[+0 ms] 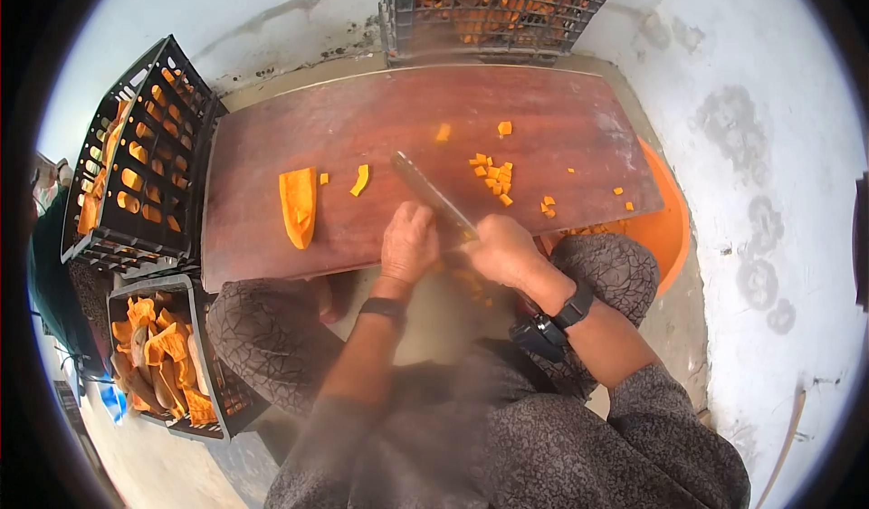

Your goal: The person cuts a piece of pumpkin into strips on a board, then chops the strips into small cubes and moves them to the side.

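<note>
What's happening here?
Someone is cutting up what looks like pumpkin at a reddish board. Their right hand grips a knife; the left hand is curled beside the blade, and I can't tell whether it holds anything. A large orange wedge lies on the board's left half, with small cubes scattered on the right half. An orange tub sits by the board's right end, with more cut bits in it.

The right hand's grip [504, 252] holds what looks like a knife [432, 191].
</note>
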Demonstrator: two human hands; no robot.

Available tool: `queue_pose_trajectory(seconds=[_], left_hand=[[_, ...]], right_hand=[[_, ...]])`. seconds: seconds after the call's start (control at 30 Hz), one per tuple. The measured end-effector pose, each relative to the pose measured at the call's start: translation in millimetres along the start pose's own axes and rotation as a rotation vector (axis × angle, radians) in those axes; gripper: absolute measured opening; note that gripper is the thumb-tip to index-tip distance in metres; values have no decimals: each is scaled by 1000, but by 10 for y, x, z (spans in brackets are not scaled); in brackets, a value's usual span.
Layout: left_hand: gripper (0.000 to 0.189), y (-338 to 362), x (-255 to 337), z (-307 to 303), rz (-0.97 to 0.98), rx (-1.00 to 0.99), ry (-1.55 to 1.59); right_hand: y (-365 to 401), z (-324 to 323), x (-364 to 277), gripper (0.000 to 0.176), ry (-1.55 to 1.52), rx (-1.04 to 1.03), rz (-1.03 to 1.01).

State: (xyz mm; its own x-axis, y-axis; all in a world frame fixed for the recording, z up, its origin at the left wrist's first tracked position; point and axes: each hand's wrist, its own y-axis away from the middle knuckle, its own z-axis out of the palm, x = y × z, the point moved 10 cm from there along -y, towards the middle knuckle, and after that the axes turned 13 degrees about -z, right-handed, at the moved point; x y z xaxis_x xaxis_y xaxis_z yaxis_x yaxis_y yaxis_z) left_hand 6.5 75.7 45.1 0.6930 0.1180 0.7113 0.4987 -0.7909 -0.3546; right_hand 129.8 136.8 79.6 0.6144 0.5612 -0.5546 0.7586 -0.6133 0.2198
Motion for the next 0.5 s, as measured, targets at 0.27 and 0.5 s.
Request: queue_pose_trajectory(seconds=[0.27, 0.5], left_hand=[[13, 1, -3, -37, -15, 46, 28], [11, -41, 8, -29, -30, 23, 82]], right_hand=[[-80, 44, -36, 15, -21, -172, 78], [-225, 130, -73, 15, -37, -320, 159]])
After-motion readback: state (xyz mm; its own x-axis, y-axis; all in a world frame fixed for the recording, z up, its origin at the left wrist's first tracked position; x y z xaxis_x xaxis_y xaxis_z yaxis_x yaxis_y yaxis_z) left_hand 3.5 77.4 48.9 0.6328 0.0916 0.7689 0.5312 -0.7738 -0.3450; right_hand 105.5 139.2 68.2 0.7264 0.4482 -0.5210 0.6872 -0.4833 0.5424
